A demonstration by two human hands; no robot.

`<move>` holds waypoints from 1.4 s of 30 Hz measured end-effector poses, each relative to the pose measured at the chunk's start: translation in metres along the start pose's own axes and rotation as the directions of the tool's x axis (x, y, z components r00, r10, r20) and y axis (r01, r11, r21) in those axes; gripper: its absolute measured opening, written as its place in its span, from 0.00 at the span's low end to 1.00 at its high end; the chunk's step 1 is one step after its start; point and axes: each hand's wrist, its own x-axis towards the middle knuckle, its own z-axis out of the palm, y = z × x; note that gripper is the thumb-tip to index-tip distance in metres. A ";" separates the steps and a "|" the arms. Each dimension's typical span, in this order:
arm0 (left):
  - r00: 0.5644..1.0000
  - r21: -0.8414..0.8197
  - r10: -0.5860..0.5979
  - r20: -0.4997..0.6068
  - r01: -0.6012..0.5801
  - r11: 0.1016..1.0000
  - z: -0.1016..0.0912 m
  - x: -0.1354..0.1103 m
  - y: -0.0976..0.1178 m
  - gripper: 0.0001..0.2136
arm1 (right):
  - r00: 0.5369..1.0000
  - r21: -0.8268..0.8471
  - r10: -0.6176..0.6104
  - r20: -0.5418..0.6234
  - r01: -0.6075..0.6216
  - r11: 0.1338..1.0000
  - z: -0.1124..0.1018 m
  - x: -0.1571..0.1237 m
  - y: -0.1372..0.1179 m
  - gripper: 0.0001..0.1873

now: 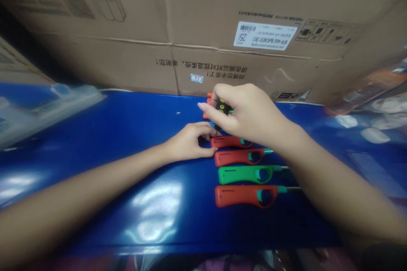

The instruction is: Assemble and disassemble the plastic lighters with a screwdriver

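My right hand point(254, 112) is closed round the black and yellow handle of a screwdriver point(223, 106). Its thin shaft points down at the butt end of a red long-necked lighter point(230, 141). With thumb and fingers, my left hand point(187, 143) grips that same butt end from the left. Nearer to me, in a row, lie another red lighter point(233, 158), a green lighter point(238, 175) and an orange-red lighter point(240, 195), triggers to the right. Beyond, a blue lighter point(214, 125) and several red ends show, mostly hidden by my right hand.
A large cardboard box point(127, 59) stands along the back of the blue table point(149, 114). At the left is a blurred clear plastic container point(54, 110). Blurred plastic bags point(375, 93) and pale pieces point(375, 135) lie at the right.
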 end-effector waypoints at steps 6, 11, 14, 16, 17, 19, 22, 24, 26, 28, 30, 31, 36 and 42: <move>1.000 -0.013 0.006 0.008 -0.006 1.000 0.002 -0.002 -0.004 0.14 | 0.999 0.064 -0.042 0.019 0.040 0.997 -0.001 -0.002 -0.006 0.09; 1.000 -0.023 -0.014 0.003 0.014 1.000 0.001 -0.001 -0.001 0.12 | 0.998 0.125 -0.060 -0.016 0.062 0.990 0.004 -0.002 -0.002 0.12; 1.000 -0.034 -0.003 0.007 0.004 0.999 0.000 -0.001 0.001 0.11 | 0.998 0.102 -0.048 -0.033 0.051 0.993 0.006 -0.001 0.002 0.13; 1.000 -0.040 0.007 0.004 -0.007 0.999 -0.001 0.000 0.002 0.11 | 0.998 0.063 -0.035 -0.043 0.038 0.997 0.006 0.000 0.003 0.12; 1.000 -0.040 0.008 0.007 -0.008 0.999 -0.001 0.000 0.003 0.11 | 0.999 0.040 -0.026 -0.043 0.028 0.999 0.005 0.000 0.004 0.13; 1.000 -0.032 -0.001 0.017 0.002 0.999 -0.002 -0.001 0.003 0.10 | 0.999 -0.001 -0.018 -0.038 0.018 1.000 0.003 0.000 0.004 0.16; 0.999 -0.019 -0.033 0.022 0.033 0.999 -0.002 -0.001 0.004 0.12 | 0.999 -0.029 -0.040 0.006 0.040 0.999 -0.002 -0.001 0.003 0.14; 0.999 -0.017 -0.029 0.019 0.030 0.999 -0.002 -0.001 0.005 0.12 | 0.999 -0.062 -0.027 0.036 0.030 0.998 -0.005 -0.001 0.002 0.14; 1.000 -0.010 -0.019 0.025 0.019 1.000 -0.002 0.000 0.005 0.11 | 0.999 -0.122 0.003 0.038 0.001 0.993 -0.006 -0.002 0.002 0.15; 0.999 0.003 -0.017 0.031 0.017 1.000 -0.002 0.000 0.004 0.10 | 0.999 -0.142 0.003 0.045 0.004 0.990 -0.007 -0.002 0.002 0.17; 0.999 0.012 -0.020 0.031 0.020 1.000 -0.002 -0.001 0.003 0.11 | 0.998 -0.112 -0.035 0.060 0.042 0.993 -0.007 -0.002 0.002 0.16; 0.999 0.014 -0.018 0.030 0.017 1.000 -0.002 -0.001 0.003 0.11 | 0.996 -0.095 -0.052 0.071 0.058 0.994 -0.007 -0.002 0.002 0.16; 0.999 0.039 0.001 0.043 -0.003 0.999 -0.002 -0.001 0.002 0.11 | 0.998 -0.140 -0.042 0.043 0.047 0.989 -0.006 -0.001 0.003 0.18; 0.999 0.048 0.031 0.038 -0.033 0.998 -0.002 -0.001 0.001 0.09 | 0.997 -0.094 -0.061 0.045 0.065 0.993 -0.009 -0.002 0.002 0.14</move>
